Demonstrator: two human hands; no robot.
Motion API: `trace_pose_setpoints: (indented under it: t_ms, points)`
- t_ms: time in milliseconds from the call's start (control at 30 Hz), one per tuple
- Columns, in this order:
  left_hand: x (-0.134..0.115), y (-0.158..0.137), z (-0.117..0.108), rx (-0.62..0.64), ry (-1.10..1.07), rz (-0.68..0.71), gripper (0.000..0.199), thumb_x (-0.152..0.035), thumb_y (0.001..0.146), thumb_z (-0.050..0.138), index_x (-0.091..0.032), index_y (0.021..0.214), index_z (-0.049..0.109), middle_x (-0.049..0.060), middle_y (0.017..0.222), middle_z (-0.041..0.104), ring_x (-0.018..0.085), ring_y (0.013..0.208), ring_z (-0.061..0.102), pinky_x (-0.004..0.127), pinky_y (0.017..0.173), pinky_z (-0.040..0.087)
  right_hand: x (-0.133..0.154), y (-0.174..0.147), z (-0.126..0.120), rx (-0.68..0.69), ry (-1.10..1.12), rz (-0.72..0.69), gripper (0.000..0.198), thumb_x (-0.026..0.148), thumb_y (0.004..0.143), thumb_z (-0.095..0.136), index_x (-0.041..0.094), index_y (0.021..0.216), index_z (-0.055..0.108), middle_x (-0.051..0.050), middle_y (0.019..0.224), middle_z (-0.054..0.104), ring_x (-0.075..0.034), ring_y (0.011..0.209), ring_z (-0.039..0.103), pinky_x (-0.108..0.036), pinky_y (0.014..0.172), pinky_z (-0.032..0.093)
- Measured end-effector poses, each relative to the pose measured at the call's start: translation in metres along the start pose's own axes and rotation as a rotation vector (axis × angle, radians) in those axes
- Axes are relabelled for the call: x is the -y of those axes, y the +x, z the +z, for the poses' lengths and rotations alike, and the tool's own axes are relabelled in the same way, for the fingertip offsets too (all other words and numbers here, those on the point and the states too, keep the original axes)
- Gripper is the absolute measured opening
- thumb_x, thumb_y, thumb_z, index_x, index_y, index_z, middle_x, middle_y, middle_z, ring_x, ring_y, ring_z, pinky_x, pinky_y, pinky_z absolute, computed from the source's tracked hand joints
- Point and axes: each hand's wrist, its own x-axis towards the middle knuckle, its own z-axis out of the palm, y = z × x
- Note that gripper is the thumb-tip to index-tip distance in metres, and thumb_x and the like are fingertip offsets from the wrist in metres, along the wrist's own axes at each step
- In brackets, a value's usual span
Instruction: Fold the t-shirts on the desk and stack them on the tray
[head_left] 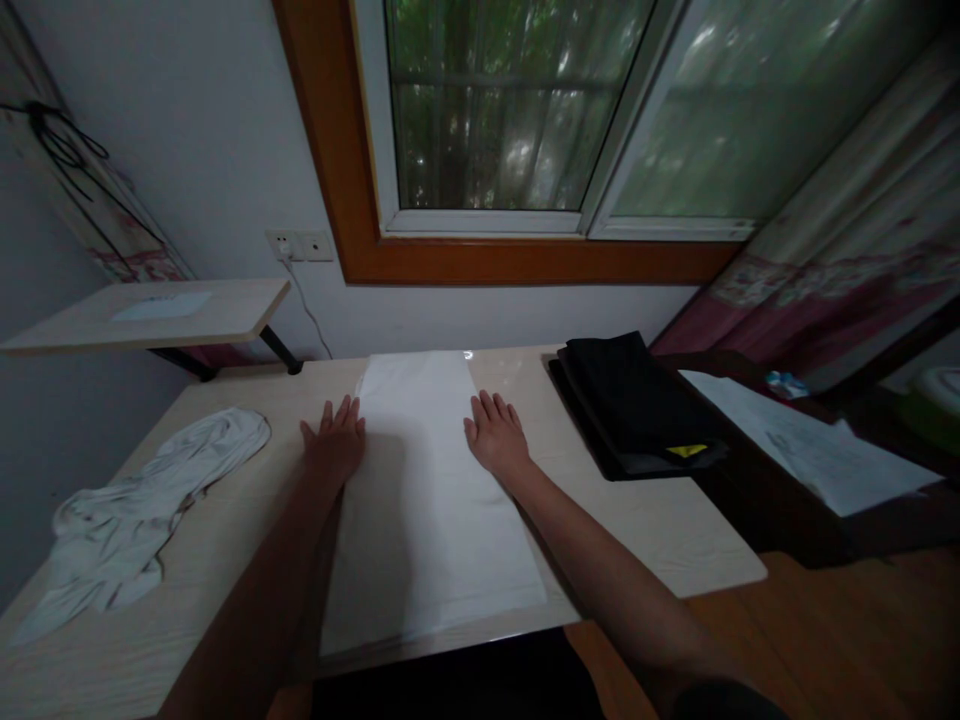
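A long, flat white sheet [442, 500] lies lengthwise on the pale table, reaching from the front edge to near the wall. Thin, see-through shiny margins show along its near edge; whether it is paper, cloth or a plastic bag I cannot tell. My left hand [335, 440] lies flat at its far left edge, fingers spread. At the opposite edge, my right hand [496, 432] rests palm down with fingers stretched out, partly over the sheet. Neither hand grips anything.
A crumpled white cloth [161, 500] lies on the table [637, 540] at left, below a small raised shelf [232, 315]. Folded black cloth [630, 400] is stacked at right. Beyond it, papers [802, 440] lie on a dark surface. A window and wall socket [300, 246] are behind.
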Motion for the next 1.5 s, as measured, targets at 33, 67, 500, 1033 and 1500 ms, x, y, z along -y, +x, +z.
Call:
trace_pose_setpoints:
  t_ms: [33,67,500,1033,1500]
  points:
    - [0.003,0.000,-0.001,0.001,-0.009,-0.013,0.054,-0.037,0.104,0.024,-0.026,0.154,0.039,0.008,0.163,0.035,0.035,0.152,0.026,0.075,0.114,0.019,0.001,-0.001,-0.003,-0.014,-0.005,-0.004,0.051,0.038,0.104,0.037,0.016,0.149,0.045,-0.015,0.157,0.043,-0.033,0.143,0.035,-0.051,0.117,0.024]
    - [0.005,-0.001,-0.002,-0.008,-0.017,-0.015,0.053,-0.037,0.104,0.025,-0.027,0.154,0.040,0.008,0.162,0.036,0.035,0.151,0.027,0.075,0.114,0.020,0.001,-0.002,-0.006,-0.025,-0.009,-0.010,0.048,0.036,0.104,0.037,0.017,0.147,0.047,-0.015,0.154,0.046,-0.033,0.140,0.038,-0.050,0.114,0.027]
    - [0.008,-0.004,-0.006,-0.191,-0.054,0.278,0.027,-0.016,0.093,0.046,-0.021,0.105,0.070,0.013,0.116,0.066,0.031,0.112,0.055,0.045,0.098,0.044,0.009,-0.004,-0.024,0.041,-0.079,0.053,0.029,0.026,0.103,0.039,0.019,0.124,0.058,-0.014,0.109,0.060,-0.028,0.103,0.051,-0.037,0.087,0.039]
    - [0.032,-0.002,-0.024,-0.067,-0.259,0.517,0.024,-0.017,0.086,0.046,-0.022,0.067,0.059,0.005,0.075,0.063,0.022,0.080,0.056,0.036,0.082,0.047,-0.002,-0.016,-0.031,0.136,-0.046,-0.013,0.028,0.030,0.107,0.038,0.021,0.120,0.061,-0.011,0.110,0.065,-0.026,0.104,0.058,-0.034,0.085,0.040]
    - [0.041,-0.016,-0.030,0.403,-0.413,0.582,0.022,-0.020,0.072,0.049,-0.019,0.052,0.059,0.000,0.057,0.060,0.013,0.057,0.056,0.025,0.065,0.042,-0.029,-0.036,-0.058,0.403,0.271,-0.174,0.018,0.013,0.096,0.049,0.020,0.104,0.063,-0.006,0.100,0.071,-0.016,0.085,0.063,-0.023,0.074,0.039]
